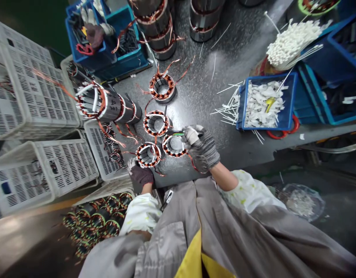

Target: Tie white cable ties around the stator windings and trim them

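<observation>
My left hand point(140, 173), in a dark glove with pale fingertips, grips the near-left side of a motor stator point(141, 157) with copper windings, standing on the dark table. My right hand point(201, 150), in a grey knit glove, is closed around a slim black tool with green marking point(175, 133). The tool points left, its tip by the rim of another stator point(145, 125); I cannot tell whether they touch. Just left of my right hand stands a third stator point(169, 151). One more stator point(162, 97) with loose copper leads stands farther back.
Stacked stators point(112, 106) lie at left, near white crates point(70, 162). Behind are blue bins point(108, 63) and taller stator stacks point(164, 50). On the right, a blue tray point(242, 112) holds white scraps, with white ties point(228, 112) and red-handled scissors point(295, 124) beside it.
</observation>
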{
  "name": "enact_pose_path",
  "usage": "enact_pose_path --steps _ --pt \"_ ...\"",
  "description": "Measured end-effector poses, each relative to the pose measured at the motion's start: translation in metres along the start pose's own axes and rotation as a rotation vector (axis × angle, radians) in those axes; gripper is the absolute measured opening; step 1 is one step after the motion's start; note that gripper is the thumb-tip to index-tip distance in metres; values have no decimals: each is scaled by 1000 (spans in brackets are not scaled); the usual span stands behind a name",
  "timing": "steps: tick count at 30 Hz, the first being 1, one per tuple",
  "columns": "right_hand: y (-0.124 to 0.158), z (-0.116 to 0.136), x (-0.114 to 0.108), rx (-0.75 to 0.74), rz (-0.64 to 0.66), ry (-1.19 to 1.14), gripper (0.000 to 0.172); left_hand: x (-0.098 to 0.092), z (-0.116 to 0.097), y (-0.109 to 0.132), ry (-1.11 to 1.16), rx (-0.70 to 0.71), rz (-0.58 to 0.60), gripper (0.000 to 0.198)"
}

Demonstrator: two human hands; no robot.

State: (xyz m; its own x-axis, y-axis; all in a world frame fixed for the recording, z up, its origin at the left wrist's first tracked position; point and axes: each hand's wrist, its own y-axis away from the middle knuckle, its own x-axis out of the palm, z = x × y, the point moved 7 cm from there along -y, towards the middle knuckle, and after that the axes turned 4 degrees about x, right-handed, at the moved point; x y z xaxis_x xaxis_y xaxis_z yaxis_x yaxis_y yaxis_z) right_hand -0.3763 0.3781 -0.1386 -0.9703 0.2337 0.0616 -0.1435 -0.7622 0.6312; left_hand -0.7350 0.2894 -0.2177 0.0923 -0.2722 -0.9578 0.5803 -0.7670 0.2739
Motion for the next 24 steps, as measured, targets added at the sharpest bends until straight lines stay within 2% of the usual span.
enact_pose_path --steps 4,6,8,12,18,24 --pt "-36 19 43 -87 58 -5 37 -5 2 2 -26 -20 -31 28" --pt "-54 19 62 -102 48 89 32 -7 3 1 -20 -17 -44 24" --pt "-67 17 72 -90 17 225 31 -8 5 0 -8 -13 -54 23" --pt "-74 16 76 -75 28 449 32 -9 6 -1 25 -6 -52 23" --pt "-71 18 78 -105 67 559 33 -12 0 0 57 -8 -46 30" --pt "-77 15 80 -73 61 493 28 -13 0 0 70 -6 -38 35"
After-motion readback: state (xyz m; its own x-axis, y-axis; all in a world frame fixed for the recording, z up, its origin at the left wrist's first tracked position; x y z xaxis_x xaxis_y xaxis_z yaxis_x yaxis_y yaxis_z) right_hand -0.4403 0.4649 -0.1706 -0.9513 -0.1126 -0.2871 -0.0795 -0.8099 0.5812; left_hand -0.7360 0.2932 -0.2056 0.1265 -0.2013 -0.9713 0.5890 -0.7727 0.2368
